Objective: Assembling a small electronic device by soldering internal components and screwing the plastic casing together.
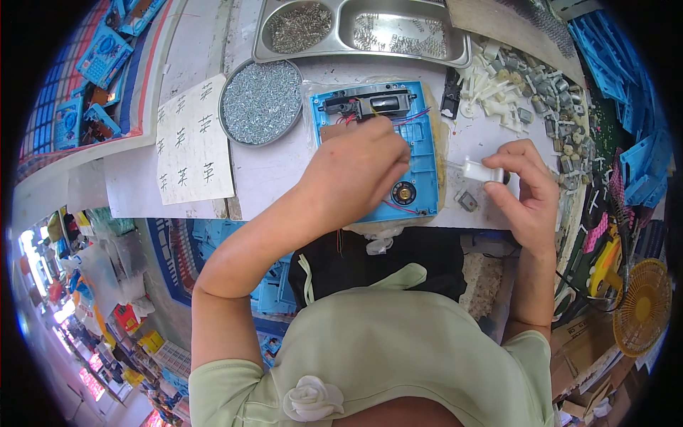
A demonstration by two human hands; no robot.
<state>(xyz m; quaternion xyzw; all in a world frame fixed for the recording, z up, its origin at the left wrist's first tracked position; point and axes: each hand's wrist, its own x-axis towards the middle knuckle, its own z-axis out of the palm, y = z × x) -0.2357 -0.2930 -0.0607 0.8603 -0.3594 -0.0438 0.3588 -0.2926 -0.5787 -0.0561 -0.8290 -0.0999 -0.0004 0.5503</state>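
An open blue plastic casing lies on the worktable in front of me. Along its far side runs a black mechanism with red wires, and a small round speaker sits in its near right corner. My left hand reaches over the casing, fingers curled together at the mechanism; its fingertips and anything in them are hidden. To the right of the casing, my right hand pinches a white cylindrical plastic part between thumb and fingers. A small metal motor lies on the table just below that part.
A round tray of screws stands left of the casing, beside a handwritten paper sheet. Behind is a metal tray of small springs. White plastic parts and motors are heaped at right, near a yellow fan.
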